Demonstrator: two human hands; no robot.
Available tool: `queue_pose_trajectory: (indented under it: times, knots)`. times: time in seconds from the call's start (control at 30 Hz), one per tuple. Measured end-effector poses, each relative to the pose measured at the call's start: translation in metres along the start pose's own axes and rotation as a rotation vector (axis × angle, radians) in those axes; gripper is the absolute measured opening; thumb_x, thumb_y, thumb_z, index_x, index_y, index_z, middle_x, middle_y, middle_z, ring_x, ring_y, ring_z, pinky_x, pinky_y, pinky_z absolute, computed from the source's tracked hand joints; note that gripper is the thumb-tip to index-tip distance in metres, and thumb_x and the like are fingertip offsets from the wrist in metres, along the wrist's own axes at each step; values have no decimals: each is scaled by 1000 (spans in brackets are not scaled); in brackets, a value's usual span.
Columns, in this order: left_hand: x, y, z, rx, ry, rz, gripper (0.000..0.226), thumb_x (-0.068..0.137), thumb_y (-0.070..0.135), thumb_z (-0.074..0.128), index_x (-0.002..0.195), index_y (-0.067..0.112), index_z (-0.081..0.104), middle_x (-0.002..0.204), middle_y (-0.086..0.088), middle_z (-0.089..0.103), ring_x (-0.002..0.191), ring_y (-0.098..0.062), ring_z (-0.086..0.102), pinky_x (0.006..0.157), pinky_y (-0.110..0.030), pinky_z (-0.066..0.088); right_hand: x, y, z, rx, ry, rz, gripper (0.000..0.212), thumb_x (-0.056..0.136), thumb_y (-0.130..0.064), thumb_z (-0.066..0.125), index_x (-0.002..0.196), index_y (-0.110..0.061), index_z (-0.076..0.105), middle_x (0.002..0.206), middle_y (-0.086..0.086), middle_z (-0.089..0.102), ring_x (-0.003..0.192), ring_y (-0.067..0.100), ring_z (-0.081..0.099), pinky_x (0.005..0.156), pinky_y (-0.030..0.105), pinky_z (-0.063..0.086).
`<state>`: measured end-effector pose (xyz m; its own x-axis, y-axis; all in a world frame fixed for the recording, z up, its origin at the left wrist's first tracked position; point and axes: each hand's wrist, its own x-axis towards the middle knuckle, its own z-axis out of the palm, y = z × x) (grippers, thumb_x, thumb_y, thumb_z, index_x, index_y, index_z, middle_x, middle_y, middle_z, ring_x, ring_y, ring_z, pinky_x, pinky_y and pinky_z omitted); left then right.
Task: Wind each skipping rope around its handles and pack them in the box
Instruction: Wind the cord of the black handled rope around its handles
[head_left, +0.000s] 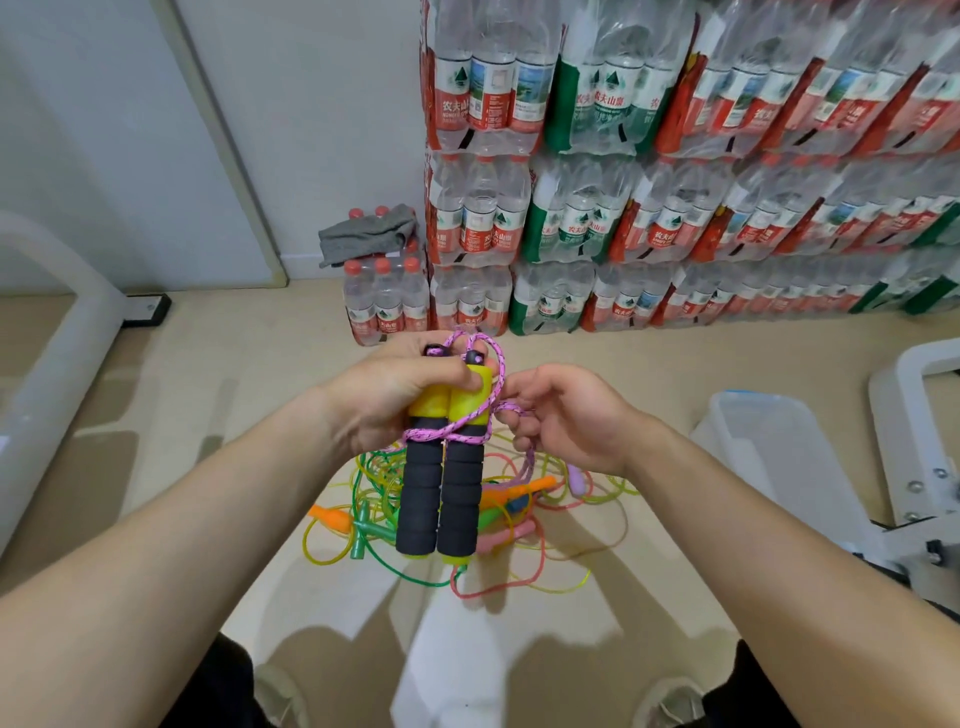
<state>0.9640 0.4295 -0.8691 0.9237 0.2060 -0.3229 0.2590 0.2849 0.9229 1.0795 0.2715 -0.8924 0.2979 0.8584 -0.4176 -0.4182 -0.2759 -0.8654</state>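
left hand curled tight round both foam handles, held side by side. right hand just beside it pinches the pink rope looped across them. clear box sits right of that hand, other ropes below

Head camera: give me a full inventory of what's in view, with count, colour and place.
foam handles: two, black and yellow, held side by side
pink rope: one, pink, looped round the handles
loose ropes: several, green, yellow, pink, orange, tangled on the floor below
box: one, clear plastic, floor at right
bottle packs: many, red and green wrap, stacked against the wall
cloth: one, grey, on a low pack at the stack's left end
left hand: one, grips the handles
right hand: one, pinches the pink rope
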Motion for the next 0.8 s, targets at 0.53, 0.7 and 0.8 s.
queue_pose_trajectory:
  times: [0.53,0.7,0.8]
  knots:
    - [0,0,7,-62,45,47,29,71,4,81,96,4,67,86,-14,70,73,-27,68,66,-30,57,-2,3,10,34,60,-52,21,103,-11,50,82,-13,52,61,0,49,47,8,36,50,22,37]
    - [6,-7,12,133,246,37,35,66,5,84,93,-7,67,80,-15,68,71,-27,64,74,-35,56,0,0,9,-399,230,-130,14,93,3,57,82,-6,55,50,1,58,42,11,48,45,23,39]
    - [10,-10,13,222,359,23,28,72,11,83,89,-6,69,77,-11,66,72,-25,61,72,-35,51,2,-1,5,-359,288,-110,9,92,6,57,89,-2,55,55,9,62,42,14,55,43,21,45]
